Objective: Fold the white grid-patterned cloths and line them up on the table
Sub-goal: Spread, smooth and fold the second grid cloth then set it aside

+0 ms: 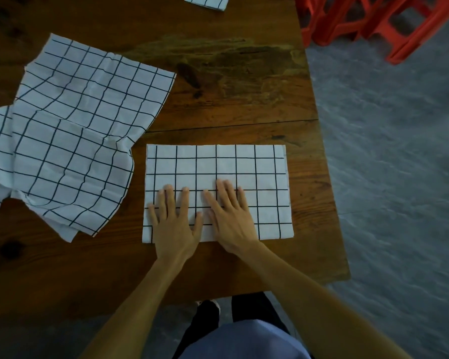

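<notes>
— Wooden tabletop (218,99) over a grey floor. What lies on the left?

— Crumpled cloths (70,136), white with a black grid, unfolded and overlapping, near the left edge.

— And in the middle?

— A folded cloth (244,161), a neat rectangle near the front edge. The left hand (174,218) and right hand (228,213) lie flat on it side by side, fingers straight and spread, pressing down.

— Farther right?

— Another folded cloth (208,1) at the far edge; red stools (373,22) on the floor.

Single head-worn wide-angle view, looking steeply down, close over the wooden table (218,86), floor at right
</notes>
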The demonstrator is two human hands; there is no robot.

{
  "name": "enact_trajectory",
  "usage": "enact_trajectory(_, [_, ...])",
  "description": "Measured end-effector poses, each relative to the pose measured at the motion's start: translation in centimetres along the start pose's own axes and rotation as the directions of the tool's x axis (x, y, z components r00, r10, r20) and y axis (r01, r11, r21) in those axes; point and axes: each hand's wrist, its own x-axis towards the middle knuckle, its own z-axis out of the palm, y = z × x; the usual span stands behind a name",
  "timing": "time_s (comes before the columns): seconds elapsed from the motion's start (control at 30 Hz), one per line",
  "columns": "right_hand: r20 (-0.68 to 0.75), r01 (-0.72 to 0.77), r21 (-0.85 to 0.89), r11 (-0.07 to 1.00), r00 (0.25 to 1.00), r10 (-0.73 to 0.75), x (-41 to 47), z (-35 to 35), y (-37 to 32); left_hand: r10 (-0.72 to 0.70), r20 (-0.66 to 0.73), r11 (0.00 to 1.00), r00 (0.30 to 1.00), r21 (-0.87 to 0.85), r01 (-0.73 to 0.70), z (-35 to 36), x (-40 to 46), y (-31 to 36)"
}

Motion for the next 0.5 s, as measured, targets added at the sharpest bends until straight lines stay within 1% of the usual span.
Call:
enact_trajectory(0.07, [-0.010,-0.038,0.000,0.999,0.999,0.038,-0.7,-0.1,1.7,0.003,-0.005,1.000,1.000,-0.011,-0.003,0.1,0.1,-0.1])
enact_trajectory(0.13, [-0.031,-0.116,0.038,0.993,0.993,0.117,-2.3,-0.5,4.5,0.006,-0.005,1.000,1.000,-0.019,-0.006,0.0,0.2,-0.2])
enact_trajectory(0.2, [-0.025,-0.178,0.036,0.983,0.984,0.179,-3.9,-1.0,6.7,0.013,0.003,1.000,1.000,-0.015,-0.013,0.0,0.1,-0.3])
enact_trajectory(0.33, [-0.020,-0.215,0.024,0.976,0.976,0.215,-4.7,-1.2,7.5,0.007,0.011,1.000,1.000,-0.006,-0.007,0.0,-0.2,-0.1])
enact_trajectory(0.4, [-0.040,-0.186,0.015,0.982,0.982,0.186,-4.2,-1.6,6.6,0.007,0.006,1.000,1.000,-0.009,-0.007,0.0,-0.2,0.1])
enact_trajectory(0.5, [-0.062,-0.006,0.023,1.000,0.998,0.008,-1.8,-1.4,2.4,0.001,0.004,1.000,1.000,-0.001,-0.001,0.1,0.0,0.0])
